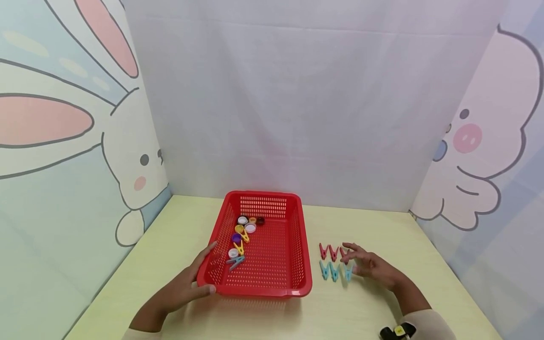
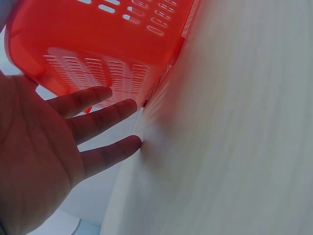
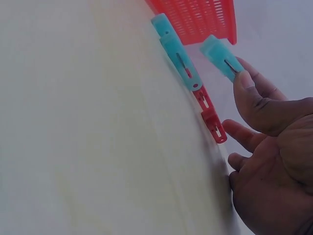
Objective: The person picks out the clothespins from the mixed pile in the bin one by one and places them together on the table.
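A red perforated plastic basket (image 1: 255, 292) stands on the table. My left hand (image 1: 180, 283) touches its left side and near corner, the fingers spread and mostly straight in the left wrist view. My right hand (image 1: 378, 270) pinches a light-blue clothespin (image 3: 219, 56) between thumb and forefinger, raised over the table. Two more light-blue clothespins (image 1: 329, 271) lie to its left. Behind them is a row of red clothespins (image 1: 334, 253), the rightmost partly covered by my right fingers.
Along the basket's left side lie several round caps, among them a purple cap (image 1: 236, 238) and a white cap (image 1: 233, 253). Two yellow clothespins (image 1: 239, 249) and a grey-blue clothespin (image 1: 236, 261) are there too. Behind the table hangs a pale curtain (image 1: 293, 118).
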Demonstrator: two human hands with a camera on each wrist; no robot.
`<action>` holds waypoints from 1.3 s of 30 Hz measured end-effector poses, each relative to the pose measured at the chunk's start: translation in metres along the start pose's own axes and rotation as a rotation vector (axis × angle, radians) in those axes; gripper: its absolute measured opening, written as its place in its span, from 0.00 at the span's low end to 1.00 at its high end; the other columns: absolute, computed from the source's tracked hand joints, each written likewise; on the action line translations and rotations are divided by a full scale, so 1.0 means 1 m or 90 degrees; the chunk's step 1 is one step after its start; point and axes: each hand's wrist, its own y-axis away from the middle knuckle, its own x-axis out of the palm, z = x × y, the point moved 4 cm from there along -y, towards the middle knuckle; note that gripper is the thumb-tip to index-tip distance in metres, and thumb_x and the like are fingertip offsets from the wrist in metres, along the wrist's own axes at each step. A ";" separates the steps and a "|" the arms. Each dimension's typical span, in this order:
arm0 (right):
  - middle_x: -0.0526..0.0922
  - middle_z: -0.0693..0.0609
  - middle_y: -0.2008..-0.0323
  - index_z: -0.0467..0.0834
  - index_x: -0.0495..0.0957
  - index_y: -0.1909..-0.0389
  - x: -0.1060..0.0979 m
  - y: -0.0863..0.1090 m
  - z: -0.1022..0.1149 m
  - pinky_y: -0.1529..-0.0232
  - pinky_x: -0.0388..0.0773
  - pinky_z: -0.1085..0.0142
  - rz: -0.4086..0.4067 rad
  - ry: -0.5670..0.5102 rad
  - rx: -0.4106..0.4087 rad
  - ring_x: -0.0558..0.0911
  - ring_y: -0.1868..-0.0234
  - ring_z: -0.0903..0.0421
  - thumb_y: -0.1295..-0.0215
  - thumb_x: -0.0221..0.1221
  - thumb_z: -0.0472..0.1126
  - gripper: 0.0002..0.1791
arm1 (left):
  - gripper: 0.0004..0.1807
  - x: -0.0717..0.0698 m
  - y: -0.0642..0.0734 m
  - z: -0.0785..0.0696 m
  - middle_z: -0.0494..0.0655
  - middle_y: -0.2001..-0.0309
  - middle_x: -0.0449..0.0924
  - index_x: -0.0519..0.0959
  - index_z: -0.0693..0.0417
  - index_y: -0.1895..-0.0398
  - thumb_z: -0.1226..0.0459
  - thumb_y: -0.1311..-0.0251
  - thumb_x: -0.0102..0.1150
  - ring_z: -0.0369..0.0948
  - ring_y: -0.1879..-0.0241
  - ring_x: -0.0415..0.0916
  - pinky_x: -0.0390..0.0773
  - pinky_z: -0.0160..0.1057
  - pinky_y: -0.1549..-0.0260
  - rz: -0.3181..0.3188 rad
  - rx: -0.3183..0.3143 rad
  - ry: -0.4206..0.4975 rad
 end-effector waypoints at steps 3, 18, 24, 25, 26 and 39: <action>0.60 0.35 0.16 0.45 0.84 0.35 0.000 0.000 -0.002 0.27 0.64 0.32 0.000 0.008 0.008 0.58 0.24 0.84 0.19 0.57 0.34 0.17 | 0.65 0.000 0.000 0.000 0.64 0.18 0.61 0.39 0.34 0.10 0.47 0.41 0.75 0.57 0.29 0.73 0.93 0.44 0.50 0.001 0.003 -0.002; 0.59 0.28 0.19 0.46 0.85 0.38 0.004 -0.001 -0.003 0.33 0.47 0.10 -0.015 0.005 -0.004 0.56 0.25 0.84 0.21 0.60 0.35 0.15 | 0.64 -0.001 0.000 -0.001 0.63 0.18 0.61 0.40 0.36 0.10 0.47 0.40 0.75 0.57 0.28 0.72 0.93 0.44 0.50 0.004 0.002 -0.001; 0.58 0.25 0.19 0.45 0.85 0.39 0.004 -0.001 -0.002 0.34 0.40 0.08 -0.018 -0.008 -0.008 0.56 0.25 0.85 0.21 0.61 0.34 0.15 | 0.64 -0.001 0.001 -0.002 0.63 0.18 0.61 0.40 0.36 0.10 0.47 0.40 0.75 0.57 0.28 0.72 0.93 0.44 0.50 0.004 -0.007 -0.004; 0.58 0.25 0.19 0.45 0.86 0.39 0.004 -0.001 -0.002 0.34 0.40 0.08 -0.021 -0.007 -0.007 0.56 0.25 0.85 0.21 0.61 0.34 0.15 | 0.64 -0.001 0.001 -0.002 0.63 0.18 0.61 0.40 0.36 0.10 0.47 0.40 0.75 0.57 0.28 0.72 0.93 0.44 0.50 0.004 -0.007 -0.005; 0.59 0.25 0.19 0.45 0.86 0.39 0.004 -0.001 -0.002 0.34 0.40 0.08 -0.023 -0.005 -0.005 0.56 0.25 0.85 0.22 0.61 0.34 0.15 | 0.64 -0.001 0.001 -0.002 0.63 0.18 0.60 0.40 0.36 0.10 0.47 0.40 0.75 0.57 0.28 0.72 0.93 0.44 0.50 0.004 -0.007 -0.004; 0.58 0.26 0.17 0.45 0.84 0.32 0.001 0.000 -0.002 0.29 0.44 0.11 -0.030 0.015 0.058 0.49 0.18 0.15 0.23 0.65 0.41 0.21 | 0.65 -0.001 0.000 -0.001 0.63 0.18 0.61 0.40 0.36 0.10 0.46 0.41 0.76 0.58 0.27 0.71 0.93 0.44 0.50 0.002 -0.007 -0.004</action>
